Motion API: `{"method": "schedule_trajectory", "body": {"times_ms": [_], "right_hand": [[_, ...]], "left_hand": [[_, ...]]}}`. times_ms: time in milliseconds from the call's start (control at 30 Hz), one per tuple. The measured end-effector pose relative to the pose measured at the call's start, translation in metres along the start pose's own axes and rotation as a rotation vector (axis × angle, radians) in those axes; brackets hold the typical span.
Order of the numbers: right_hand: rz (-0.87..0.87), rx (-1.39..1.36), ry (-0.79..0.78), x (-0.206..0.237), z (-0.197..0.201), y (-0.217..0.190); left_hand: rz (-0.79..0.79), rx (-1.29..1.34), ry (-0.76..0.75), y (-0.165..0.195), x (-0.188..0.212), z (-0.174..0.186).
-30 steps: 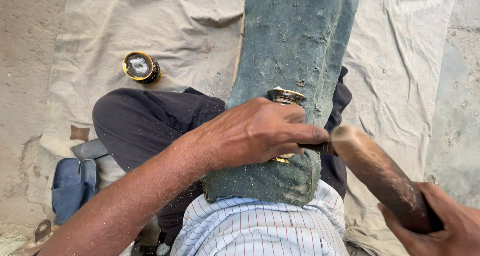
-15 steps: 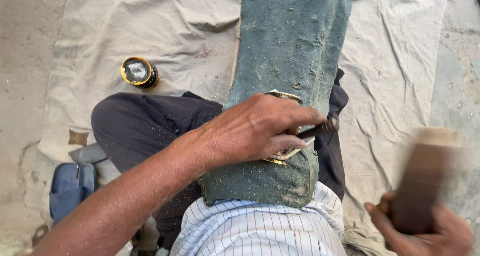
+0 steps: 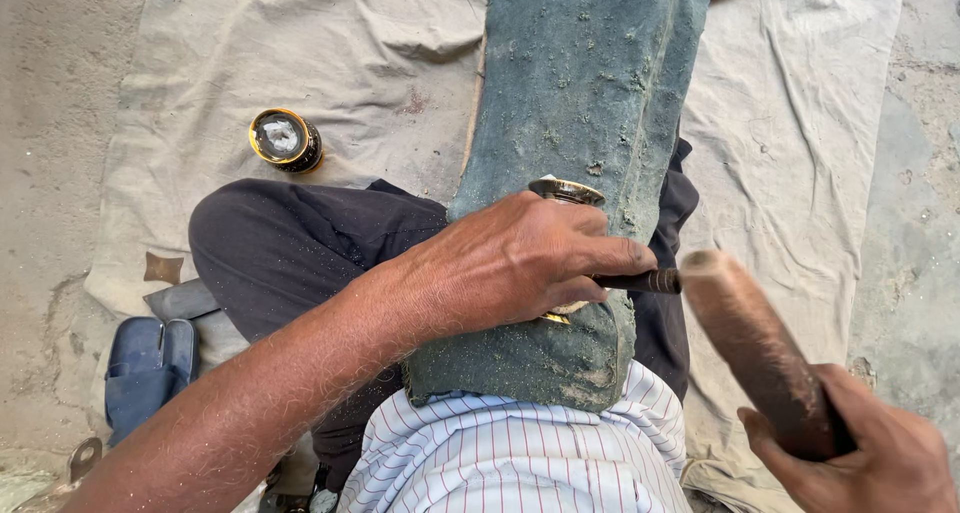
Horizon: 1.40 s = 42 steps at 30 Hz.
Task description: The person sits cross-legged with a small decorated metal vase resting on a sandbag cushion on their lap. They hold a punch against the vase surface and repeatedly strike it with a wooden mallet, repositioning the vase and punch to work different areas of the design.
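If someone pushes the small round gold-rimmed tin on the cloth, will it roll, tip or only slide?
The round tin stands flat on the wrinkled cloth, low and wide, so it would probably slide or catch on a fold rather than tip. It would likely roll only if turned on its rim. It looks small, so it is probably light. It lies apart from both hands.

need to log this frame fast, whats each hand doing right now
Left hand: closed on a dark metal punch.
Right hand: closed on a wooden mallet.
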State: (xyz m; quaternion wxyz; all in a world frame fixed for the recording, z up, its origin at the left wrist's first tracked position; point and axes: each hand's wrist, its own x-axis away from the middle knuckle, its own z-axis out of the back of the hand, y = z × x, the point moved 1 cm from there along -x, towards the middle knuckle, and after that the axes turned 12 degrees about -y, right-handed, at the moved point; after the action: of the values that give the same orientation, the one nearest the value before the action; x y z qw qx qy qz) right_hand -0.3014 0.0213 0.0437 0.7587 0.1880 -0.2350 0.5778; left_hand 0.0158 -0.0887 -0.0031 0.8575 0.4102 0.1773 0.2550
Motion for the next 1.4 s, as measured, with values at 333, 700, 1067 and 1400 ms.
{"method": "schedule_trajectory", "body": {"times_ms": [333,700,1067,1400], "right_hand": [[0.249,-0.052,0.085,-0.008,0.001,0.008],[0.163,0.020,0.121,-0.017,0.002,0.027],[0.198,-0.242,0.091,-0.026,-0.014,0.057],[0.104,-0.008,0.120,-0.029,-0.006,0.048]], "left_hand": [[-0.018,-0.002,0.020,0.002,0.000,0.009],[0.003,0.096,0.044,-0.006,0.003,0.004],[-0.095,0.077,0.125,-0.011,0.007,0.005],[-0.128,0.063,0.190,-0.017,0.011,-0.001]]}}
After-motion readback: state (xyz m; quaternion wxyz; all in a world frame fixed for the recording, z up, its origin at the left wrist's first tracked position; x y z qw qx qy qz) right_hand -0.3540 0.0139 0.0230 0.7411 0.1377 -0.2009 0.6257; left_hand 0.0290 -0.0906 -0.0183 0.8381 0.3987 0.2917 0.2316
